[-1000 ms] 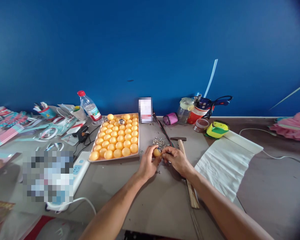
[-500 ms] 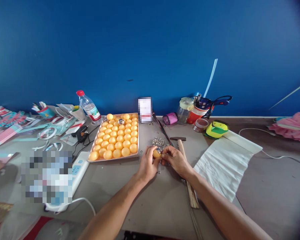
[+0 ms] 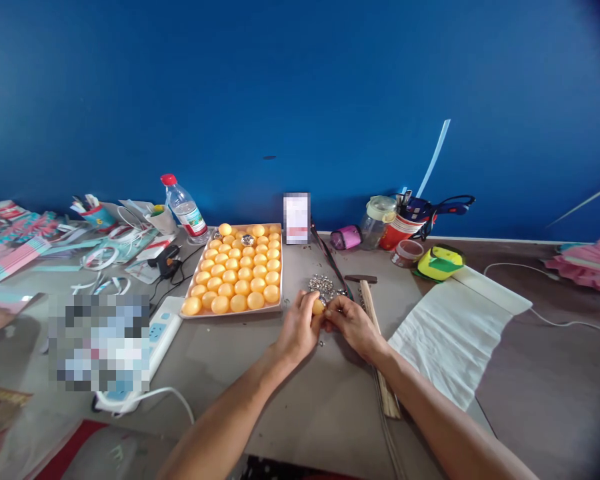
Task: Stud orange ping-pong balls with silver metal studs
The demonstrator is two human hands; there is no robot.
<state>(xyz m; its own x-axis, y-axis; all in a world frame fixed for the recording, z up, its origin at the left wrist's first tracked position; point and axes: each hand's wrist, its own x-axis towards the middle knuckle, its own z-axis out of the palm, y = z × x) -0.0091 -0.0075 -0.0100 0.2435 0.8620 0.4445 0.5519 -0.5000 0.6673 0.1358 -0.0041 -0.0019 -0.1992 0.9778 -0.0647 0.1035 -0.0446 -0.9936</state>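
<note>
"Wooden strip [image 3: 371, 307] beside the right hand [image 3: 350, 321], small metal pieces [image 3: 320, 285] just past both hands."
"And containers?"
"Box [image 3: 281, 297] near the surface's [image 3: 300, 413] far edge: orange balls [image 3: 245, 273], one silver item [image 3: 247, 240]."
"What's held?"
"Left hand [image 3: 297, 327] grips a single ball [image 3: 319, 307], between far and near edges. The right hand is closed beside it, contents hidden."

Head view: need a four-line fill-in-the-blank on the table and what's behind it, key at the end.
1. An orange ball is held in the fingers of the ____ hand, close beside the right hand.
2. The box of orange balls lies to the ____ of both hands.
3. The plastic bottle has a ____ cap.
4. The wall behind the table is ____.

Missing words: left; left; red; blue.
</note>
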